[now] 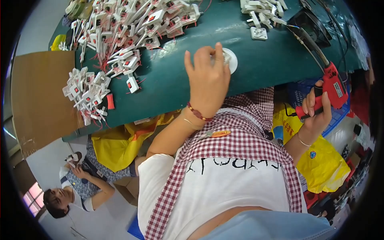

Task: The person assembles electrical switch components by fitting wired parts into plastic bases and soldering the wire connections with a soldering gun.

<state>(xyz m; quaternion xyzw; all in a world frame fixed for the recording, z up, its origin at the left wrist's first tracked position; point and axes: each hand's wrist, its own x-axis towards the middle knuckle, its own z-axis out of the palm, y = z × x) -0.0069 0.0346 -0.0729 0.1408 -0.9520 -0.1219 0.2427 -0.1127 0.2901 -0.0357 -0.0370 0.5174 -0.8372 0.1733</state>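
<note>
My left hand, with a bracelet on its wrist, is over a small round white dish on the green table. Its thumb and index finger are bent together at the dish's left side, and the little finger sticks up. Something whitish lies by the fingertips, too hidden to name. My right hand is wrapped round the handle of a red and black soldering gun beyond the table's right front edge. The gun's long metal nose points up and left over the table.
White plug-like parts with red pieces and wires are heaped at the back left, with a smaller pile nearer. More white parts lie at the back, beside a black fan-like box. A co-worker sits at left, holding a part.
</note>
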